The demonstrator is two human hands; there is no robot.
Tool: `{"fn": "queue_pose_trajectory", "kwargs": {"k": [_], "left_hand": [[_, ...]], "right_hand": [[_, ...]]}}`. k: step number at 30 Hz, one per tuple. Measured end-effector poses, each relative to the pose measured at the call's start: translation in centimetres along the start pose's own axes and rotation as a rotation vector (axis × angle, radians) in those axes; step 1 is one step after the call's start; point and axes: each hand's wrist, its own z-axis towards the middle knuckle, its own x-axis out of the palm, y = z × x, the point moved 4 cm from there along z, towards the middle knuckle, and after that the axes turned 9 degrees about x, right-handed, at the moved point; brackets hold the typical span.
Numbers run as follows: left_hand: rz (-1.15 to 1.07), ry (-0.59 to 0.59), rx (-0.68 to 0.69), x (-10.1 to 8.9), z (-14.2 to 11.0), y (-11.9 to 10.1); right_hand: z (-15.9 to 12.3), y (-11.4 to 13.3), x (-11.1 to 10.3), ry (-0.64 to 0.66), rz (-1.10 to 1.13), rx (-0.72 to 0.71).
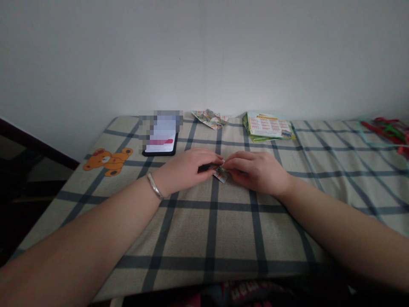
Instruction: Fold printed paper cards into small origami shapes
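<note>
Between my two hands, just above the checked tablecloth, is a small piece of folded printed paper [221,175]. My left hand [188,168], with a silver bangle at the wrist, pinches the paper's left side between thumb and fingers. From the right, my right hand [257,170] closes its fingertips on the other side. The fingertips of both hands meet at the paper's upper part and hide some of it. One pointed corner of the paper shows below them.
The checked tablecloth [188,238] covers the table against a pale wall. A phone [161,134] with a lit screen lies back left, near a bear-shaped figure [108,161]. Behind my hands are a crumpled printed paper [211,118] and a stack of printed cards [270,126]. Red and green items [388,130] lie far right.
</note>
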Motion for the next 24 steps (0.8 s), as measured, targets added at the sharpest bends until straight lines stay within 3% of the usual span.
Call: {"fn": "queue_pose_trajectory", "kwargs": {"k": [8, 14, 24], "left_hand": [[0.040, 0.071, 0.058, 0.1, -0.1, 0.4], [0.049, 0.060, 0.075, 0.2, -0.2, 0.4], [0.147, -0.075, -0.192, 0.3, 0.3, -0.7]], "right_hand": [[0.1, 0.3, 0.0, 0.064, -0.141, -0.099], [0.0, 0.2, 0.0, 0.047, -0.099, -0.093], [0.6, -0.3, -0.2, -0.069, 0.103, 0.230]]}}
